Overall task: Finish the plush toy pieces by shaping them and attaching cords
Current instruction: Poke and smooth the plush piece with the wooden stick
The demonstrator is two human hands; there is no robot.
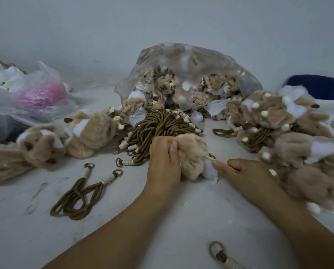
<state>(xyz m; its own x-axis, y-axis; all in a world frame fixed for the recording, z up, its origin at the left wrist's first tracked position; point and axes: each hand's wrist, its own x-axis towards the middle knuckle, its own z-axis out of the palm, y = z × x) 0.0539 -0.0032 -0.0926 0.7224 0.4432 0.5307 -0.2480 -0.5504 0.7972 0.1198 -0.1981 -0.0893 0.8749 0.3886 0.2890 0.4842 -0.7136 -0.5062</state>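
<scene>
plush (191,152): tan fur piece with a white fabric patch at its lower right, lying on the bench (123,200) at centre, between both hands.
left hand (163,158): grasps the left edge of the plush, thumb pressed on the fur.
right hand (245,171): fingers curled, pinching a thin stick (210,158); the stick tip points into the right side of the plush.
cord bundle (158,125): brown loops with white wrapped ends and rings, just behind the plush, touching the left hand.
two loose cords (80,195): on the bench to the left, apart from the bundle.
single cord (220,253): at the near edge, partly cut off.
clear bag (181,61): behind the bundle, open, spilling plush pieces.
plush piles: one at right (278,113), one at left (42,146).
pink bag (40,94): far left.
</scene>
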